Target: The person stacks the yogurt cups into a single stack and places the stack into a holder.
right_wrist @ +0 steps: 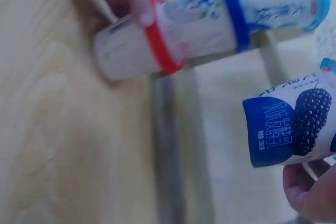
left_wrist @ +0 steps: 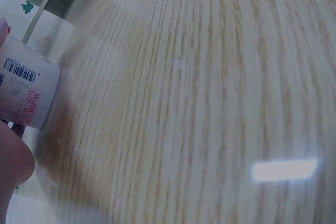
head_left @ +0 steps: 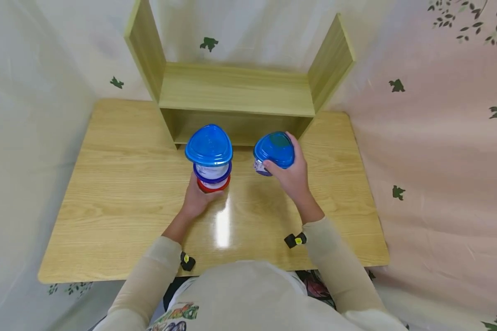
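Note:
A stack of three lidded yogurt cups stands upright near the middle of the table. Its top cup has a light blue lid [head_left: 209, 146], the middle one a dark blue lid [right_wrist: 232, 14], and the bottom one a red lid [right_wrist: 161, 38]. My left hand [head_left: 196, 197] grips the bottom cup [left_wrist: 26, 85], whose side carries a barcode. To the right, my right hand [head_left: 291, 179] holds a separate yogurt cup [right_wrist: 286, 121] with a blue lid [head_left: 273, 149] and a blackberry picture, raised above the table. Fingers and thumb curl round it.
Behind both hands stands a wooden shelf unit [head_left: 236, 89] with an upper board, tall side panels and a lower compartment. It sits at the back of the wooden table [head_left: 120, 197]. Patterned cloth [head_left: 430, 151] hangs around the table.

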Motion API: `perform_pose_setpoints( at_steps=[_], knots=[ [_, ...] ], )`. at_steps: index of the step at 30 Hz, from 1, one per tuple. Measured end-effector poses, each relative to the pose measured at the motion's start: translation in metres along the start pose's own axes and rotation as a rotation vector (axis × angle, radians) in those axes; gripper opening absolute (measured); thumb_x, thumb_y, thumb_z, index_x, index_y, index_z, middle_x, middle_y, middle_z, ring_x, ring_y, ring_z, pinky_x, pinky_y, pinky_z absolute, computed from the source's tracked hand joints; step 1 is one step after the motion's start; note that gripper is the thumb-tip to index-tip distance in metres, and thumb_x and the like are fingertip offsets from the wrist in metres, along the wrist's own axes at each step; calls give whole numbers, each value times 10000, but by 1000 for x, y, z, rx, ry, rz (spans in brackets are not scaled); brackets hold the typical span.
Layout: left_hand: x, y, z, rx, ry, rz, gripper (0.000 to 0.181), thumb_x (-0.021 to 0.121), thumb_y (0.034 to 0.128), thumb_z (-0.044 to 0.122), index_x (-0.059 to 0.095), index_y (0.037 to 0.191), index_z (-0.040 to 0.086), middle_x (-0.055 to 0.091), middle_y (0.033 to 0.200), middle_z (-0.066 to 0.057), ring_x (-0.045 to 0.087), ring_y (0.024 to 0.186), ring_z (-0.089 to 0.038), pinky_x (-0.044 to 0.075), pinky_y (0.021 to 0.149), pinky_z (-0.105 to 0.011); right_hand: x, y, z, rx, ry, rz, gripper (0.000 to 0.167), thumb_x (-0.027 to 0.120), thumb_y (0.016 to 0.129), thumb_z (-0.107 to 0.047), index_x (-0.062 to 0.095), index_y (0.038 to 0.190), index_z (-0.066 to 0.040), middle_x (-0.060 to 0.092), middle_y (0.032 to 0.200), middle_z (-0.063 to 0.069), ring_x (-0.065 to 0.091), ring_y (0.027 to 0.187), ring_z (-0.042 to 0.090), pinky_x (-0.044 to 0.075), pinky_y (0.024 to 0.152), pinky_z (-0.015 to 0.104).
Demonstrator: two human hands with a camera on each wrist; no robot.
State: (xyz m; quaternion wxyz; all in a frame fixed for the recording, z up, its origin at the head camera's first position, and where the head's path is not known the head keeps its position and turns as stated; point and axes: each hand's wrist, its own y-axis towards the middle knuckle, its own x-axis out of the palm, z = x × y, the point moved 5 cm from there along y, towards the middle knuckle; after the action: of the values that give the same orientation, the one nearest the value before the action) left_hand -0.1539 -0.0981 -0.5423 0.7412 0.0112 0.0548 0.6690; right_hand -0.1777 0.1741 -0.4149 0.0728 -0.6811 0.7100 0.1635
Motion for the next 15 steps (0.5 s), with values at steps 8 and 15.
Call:
perform_pose_setpoints(
  at_steps=[8,15],
  knots=[
    [0,-1,-1,9,-9,12,1021,853,771,-11,243,1556,220,440,1496,-53,432,1365,-242,333,1142,-505,9,25,-68,-86,-6,-13,823,815,862,-303,363,1544,-216,475,1478,66,483,1318,295,519,976,489],
    [3,1,-1,26,-40,9,1023,843,767,-36,245,1558,215,437,1498,-64,427,1369,-263,332,1142,-522,18,40,-122,-163,14,-23,809,814,858,-303,379,1531,-195,497,1458,11,497,1298,204,534,960,386]
  ],
)
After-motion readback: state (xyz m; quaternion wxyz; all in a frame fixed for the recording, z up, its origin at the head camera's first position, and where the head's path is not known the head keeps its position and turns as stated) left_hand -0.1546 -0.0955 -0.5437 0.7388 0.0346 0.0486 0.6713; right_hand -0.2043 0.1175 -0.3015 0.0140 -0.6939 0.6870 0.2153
